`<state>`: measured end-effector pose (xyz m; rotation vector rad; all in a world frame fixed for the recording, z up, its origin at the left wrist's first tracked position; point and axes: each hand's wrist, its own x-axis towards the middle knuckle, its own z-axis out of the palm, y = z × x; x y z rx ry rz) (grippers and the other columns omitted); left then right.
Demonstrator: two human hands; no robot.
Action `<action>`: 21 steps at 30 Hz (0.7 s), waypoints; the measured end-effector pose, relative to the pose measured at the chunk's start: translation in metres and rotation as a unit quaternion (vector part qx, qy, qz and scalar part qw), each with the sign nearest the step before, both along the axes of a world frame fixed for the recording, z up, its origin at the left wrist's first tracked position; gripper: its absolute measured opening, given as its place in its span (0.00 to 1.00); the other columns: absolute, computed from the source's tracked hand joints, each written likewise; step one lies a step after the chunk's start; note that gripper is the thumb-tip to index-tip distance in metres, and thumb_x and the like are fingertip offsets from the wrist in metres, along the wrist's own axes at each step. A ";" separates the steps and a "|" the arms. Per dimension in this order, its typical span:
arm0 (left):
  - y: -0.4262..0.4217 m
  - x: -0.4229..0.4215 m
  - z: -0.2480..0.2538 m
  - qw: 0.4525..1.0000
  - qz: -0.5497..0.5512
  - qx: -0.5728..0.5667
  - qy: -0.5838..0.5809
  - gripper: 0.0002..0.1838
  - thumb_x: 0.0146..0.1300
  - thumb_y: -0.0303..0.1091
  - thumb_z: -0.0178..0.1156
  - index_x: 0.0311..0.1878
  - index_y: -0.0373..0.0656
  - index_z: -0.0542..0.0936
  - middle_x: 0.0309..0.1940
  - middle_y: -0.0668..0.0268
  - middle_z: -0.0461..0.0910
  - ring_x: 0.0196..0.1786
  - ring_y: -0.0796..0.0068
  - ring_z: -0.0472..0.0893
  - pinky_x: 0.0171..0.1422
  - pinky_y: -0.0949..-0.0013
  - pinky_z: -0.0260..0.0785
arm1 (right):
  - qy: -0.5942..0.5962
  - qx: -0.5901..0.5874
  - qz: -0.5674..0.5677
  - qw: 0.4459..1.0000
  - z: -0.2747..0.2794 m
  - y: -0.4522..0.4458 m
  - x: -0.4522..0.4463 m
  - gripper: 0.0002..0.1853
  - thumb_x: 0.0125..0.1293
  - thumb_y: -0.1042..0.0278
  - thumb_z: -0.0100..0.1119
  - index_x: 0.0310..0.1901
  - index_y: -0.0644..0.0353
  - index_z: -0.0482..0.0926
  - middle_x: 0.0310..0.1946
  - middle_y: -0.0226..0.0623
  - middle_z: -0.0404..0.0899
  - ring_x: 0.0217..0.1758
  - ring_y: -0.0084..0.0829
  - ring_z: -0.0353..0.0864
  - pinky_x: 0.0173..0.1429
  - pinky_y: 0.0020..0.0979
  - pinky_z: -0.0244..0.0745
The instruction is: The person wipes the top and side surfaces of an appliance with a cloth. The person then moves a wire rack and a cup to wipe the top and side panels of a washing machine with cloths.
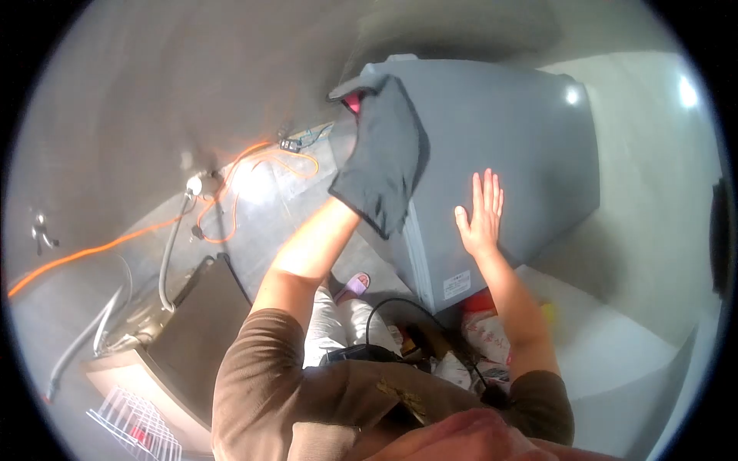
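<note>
A dark grey cloth [384, 146] covers my left hand [356, 146], hiding its fingers and most of the hand. The cloth is bunched at the top, where a bit of pink shows, and hangs down past the wrist. It lies against the left edge of a large grey box-shaped cabinet [500, 107]. My right hand [484, 219] rests on the cabinet's broad face, palm down, fingers stretched out and holding nothing. A white printed label [457, 285] is stuck near the cabinet's lower corner.
An orange cable [100, 250] runs along the wall and floor to a small black plug [290, 144]. A grey hose [171, 261], a brown panel [196, 330] and a white wire rack [137, 426] are at left. Bags [484, 330] lie below the cabinet beside a white surface [607, 330].
</note>
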<state>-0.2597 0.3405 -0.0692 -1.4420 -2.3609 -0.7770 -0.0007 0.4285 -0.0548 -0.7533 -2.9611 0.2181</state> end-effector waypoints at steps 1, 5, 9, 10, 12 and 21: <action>0.008 -0.011 0.014 0.999 0.018 0.022 0.024 0.13 0.56 0.30 0.53 0.41 0.34 0.80 0.41 0.45 0.77 0.47 0.51 0.74 0.53 0.54 0.64 | 0.002 -0.002 -0.003 1.000 0.001 0.000 0.001 0.41 0.63 0.54 0.53 0.75 0.59 0.53 0.77 0.50 0.44 0.80 0.50 0.40 0.79 0.54 0.34; 0.032 -0.045 0.023 0.970 0.036 -0.194 0.146 0.10 0.53 0.34 0.56 0.30 0.43 0.85 0.28 0.55 0.81 0.37 0.55 0.79 0.44 0.53 0.66 | 0.000 -0.004 -0.012 1.000 0.001 -0.001 0.001 0.41 0.62 0.52 0.55 0.75 0.57 0.54 0.77 0.48 0.44 0.80 0.49 0.40 0.79 0.54 0.35; 0.050 -0.040 0.048 0.961 0.053 -0.256 0.091 0.10 0.51 0.39 0.57 0.27 0.49 0.87 0.25 0.63 0.84 0.31 0.62 0.82 0.31 0.52 0.63 | 0.009 -0.001 -0.014 1.000 0.005 -0.002 0.000 0.41 0.63 0.52 0.56 0.75 0.56 0.54 0.77 0.48 0.44 0.80 0.49 0.40 0.79 0.53 0.36; 0.053 -0.041 0.053 0.973 0.093 -0.203 0.053 0.10 0.50 0.40 0.58 0.26 0.50 0.87 0.25 0.63 0.84 0.29 0.62 0.82 0.28 0.52 0.62 | 0.016 -0.004 -0.015 1.000 0.004 0.000 -0.001 0.41 0.63 0.52 0.56 0.75 0.56 0.54 0.77 0.48 0.44 0.80 0.49 0.40 0.79 0.53 0.36; 0.057 -0.042 0.042 0.986 0.086 -0.136 0.045 0.10 0.50 0.40 0.58 0.26 0.50 0.87 0.24 0.65 0.83 0.29 0.63 0.83 0.28 0.53 0.61 | 0.011 -0.001 -0.016 1.000 0.004 -0.001 0.000 0.41 0.63 0.51 0.56 0.75 0.55 0.54 0.77 0.47 0.44 0.80 0.49 0.40 0.79 0.54 0.36; 0.089 0.015 -0.009 0.963 0.029 -0.211 0.165 0.26 0.61 0.45 0.52 0.55 0.35 0.78 0.57 0.47 0.74 0.61 0.38 0.68 0.55 0.31 0.57 | 0.016 0.008 -0.016 1.000 0.002 -0.002 -0.001 0.41 0.63 0.50 0.55 0.74 0.55 0.55 0.77 0.47 0.45 0.80 0.50 0.42 0.79 0.54 0.37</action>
